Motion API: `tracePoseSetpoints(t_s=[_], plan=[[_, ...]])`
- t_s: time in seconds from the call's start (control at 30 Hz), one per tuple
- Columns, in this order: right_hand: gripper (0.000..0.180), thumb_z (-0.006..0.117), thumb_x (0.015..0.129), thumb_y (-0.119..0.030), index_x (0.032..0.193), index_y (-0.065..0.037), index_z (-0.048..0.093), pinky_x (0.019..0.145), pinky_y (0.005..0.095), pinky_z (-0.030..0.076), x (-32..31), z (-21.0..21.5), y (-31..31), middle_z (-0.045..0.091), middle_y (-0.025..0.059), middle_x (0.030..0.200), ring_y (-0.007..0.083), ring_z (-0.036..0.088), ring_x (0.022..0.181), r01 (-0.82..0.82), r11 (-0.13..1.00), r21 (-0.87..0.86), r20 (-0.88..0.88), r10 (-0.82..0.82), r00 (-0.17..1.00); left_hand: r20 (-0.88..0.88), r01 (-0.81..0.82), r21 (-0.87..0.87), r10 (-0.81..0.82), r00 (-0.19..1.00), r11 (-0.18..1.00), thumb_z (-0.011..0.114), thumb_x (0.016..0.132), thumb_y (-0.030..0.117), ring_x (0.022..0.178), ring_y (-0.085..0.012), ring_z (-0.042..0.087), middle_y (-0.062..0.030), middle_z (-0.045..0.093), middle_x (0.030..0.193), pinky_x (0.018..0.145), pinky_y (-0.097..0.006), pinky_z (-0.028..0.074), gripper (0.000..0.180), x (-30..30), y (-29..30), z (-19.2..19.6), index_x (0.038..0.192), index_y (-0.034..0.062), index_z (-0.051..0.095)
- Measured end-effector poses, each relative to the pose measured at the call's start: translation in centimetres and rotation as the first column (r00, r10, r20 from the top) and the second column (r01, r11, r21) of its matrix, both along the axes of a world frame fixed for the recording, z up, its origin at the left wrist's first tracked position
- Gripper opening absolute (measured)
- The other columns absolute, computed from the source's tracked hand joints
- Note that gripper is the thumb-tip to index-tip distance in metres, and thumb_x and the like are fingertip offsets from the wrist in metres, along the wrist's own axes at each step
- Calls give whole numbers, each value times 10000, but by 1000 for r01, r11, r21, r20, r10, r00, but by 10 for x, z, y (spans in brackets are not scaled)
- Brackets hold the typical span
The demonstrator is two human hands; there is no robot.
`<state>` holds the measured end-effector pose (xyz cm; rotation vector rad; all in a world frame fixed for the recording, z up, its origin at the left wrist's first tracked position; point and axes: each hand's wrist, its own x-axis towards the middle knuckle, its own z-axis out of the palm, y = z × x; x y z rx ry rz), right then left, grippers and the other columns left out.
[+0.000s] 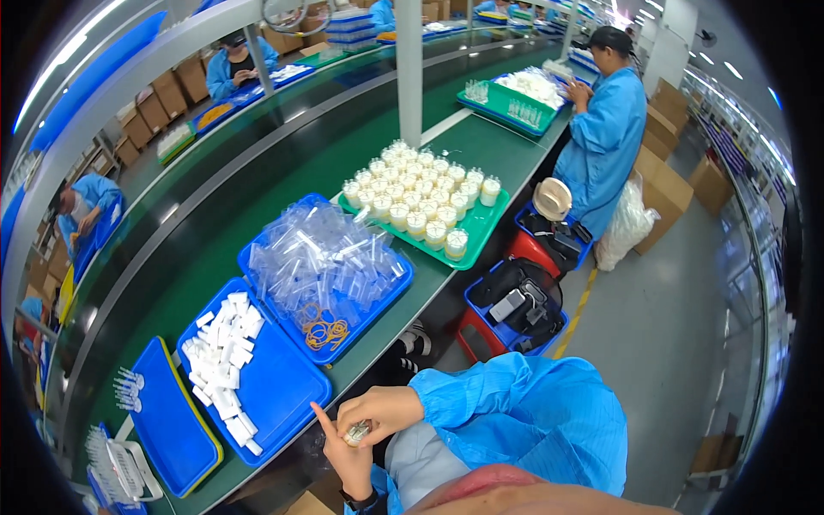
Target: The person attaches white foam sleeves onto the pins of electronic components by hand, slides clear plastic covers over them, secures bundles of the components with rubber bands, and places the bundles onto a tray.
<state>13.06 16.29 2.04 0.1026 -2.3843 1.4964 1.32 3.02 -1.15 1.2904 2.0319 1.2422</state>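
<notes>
Close in front of my body, my right hand curls its fingers over a small round clear-and-pale piece. Beneath it, my left hand grips the same piece, with its index finger stretched out toward the nearby blue tray. The fingers cover much of the piece, so its exact kind is hidden. The blue tray nearest my hands carries a pile of small white blocks. Beyond it, another blue tray holds clear plastic sleeves and tan rubber bands.
A green tray bears rows of small cream-filled clear cups. At far left lie a yellow-edged blue tray and a white rack. Bins with bags stand right of the green bench. A co-worker in blue stands farther along.
</notes>
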Motion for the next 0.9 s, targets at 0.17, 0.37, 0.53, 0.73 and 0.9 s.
tracePoseSetpoints(t_s=[0.17, 0.37, 0.53, 0.73, 0.9], plan=[[377, 754, 726, -246, 1028, -84, 596, 767, 355, 453, 0, -14, -9, 568, 56, 977, 268, 514, 891, 259, 944, 202, -167, -227, 959, 116, 34, 24, -36, 993, 999, 728, 722, 74, 857, -241, 664, -168, 653, 953, 689, -345, 490, 983, 14, 4, -6, 1504, 63, 134], [602, 802, 696, -328, 1207, -98, 580, 870, 356, 391, 9, -25, -21, 590, 49, 1022, 241, 502, 974, 279, 945, -170, -125, -302, 945, 706, 33, 206, -172, 687, 978, 776, 655, 5, 928, -177, 538, -78, 486, 1126, 807, -282, 465, 1127, 25, 0, 2, 1516, 80, 53], [603, 802, 688, -328, 1203, -105, 583, 893, 356, 363, 11, -23, -20, 594, 43, 1048, 240, 497, 1007, 285, 958, -35, -27, -286, 958, 524, -76, 228, -56, 850, 971, 733, 686, -21, 950, -171, 529, -84, 491, 1140, 846, -285, 450, 1072, 31, 3, 1, 1516, 70, 60], [401, 764, 701, -304, 1030, -125, 621, 871, 372, 358, 13, -24, -18, 601, 38, 1025, 252, 491, 1074, 318, 948, 24, -7, -318, 948, 337, -30, 121, -13, 941, 992, 688, 708, -30, 1050, -216, 524, -103, 470, 1199, 929, -331, 414, 988, 34, 9, 8, 1513, 86, 127], [378, 830, 662, -239, 967, -93, 660, 964, 411, 370, 22, -32, -13, 611, 50, 1054, 276, 495, 1092, 277, 945, -174, -182, -307, 934, 377, 31, 219, -114, 919, 975, 719, 679, -26, 1096, -229, 493, -108, 390, 1284, 926, -332, 421, 1058, 44, 12, 13, 1516, 89, 83]])
